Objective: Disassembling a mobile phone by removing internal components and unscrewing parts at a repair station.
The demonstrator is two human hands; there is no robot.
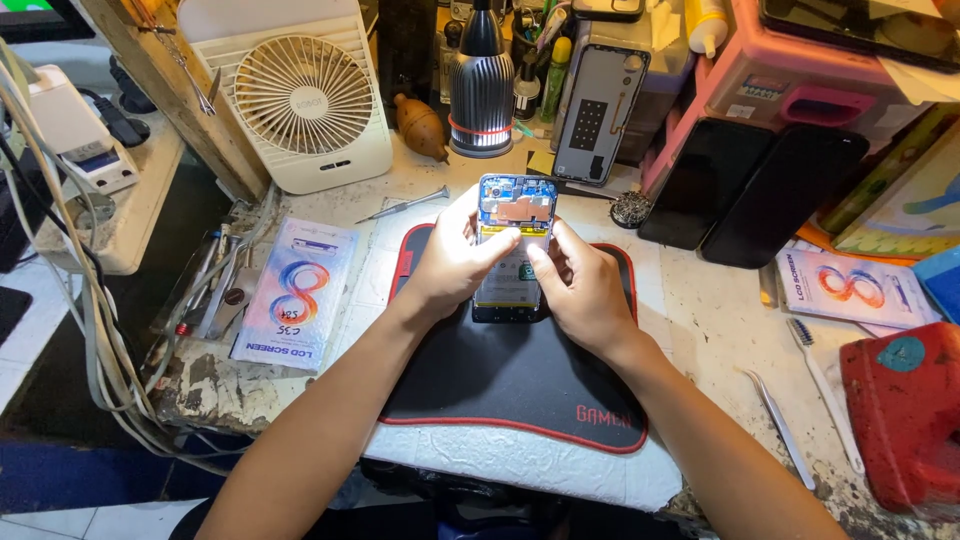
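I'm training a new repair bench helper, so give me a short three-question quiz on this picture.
1. True or false: the opened phone is held by both the left hand and the right hand.
2. What lies under the hands? A) a black mat with red edging B) a metal tray C) a green towel
3. Which tool lies on the bench to the right of the mat, beside the white toothbrush?

Key
1. True; both hands grip its sides, inner parts facing up.
2. A, the black mat.
3. The metal tweezers.
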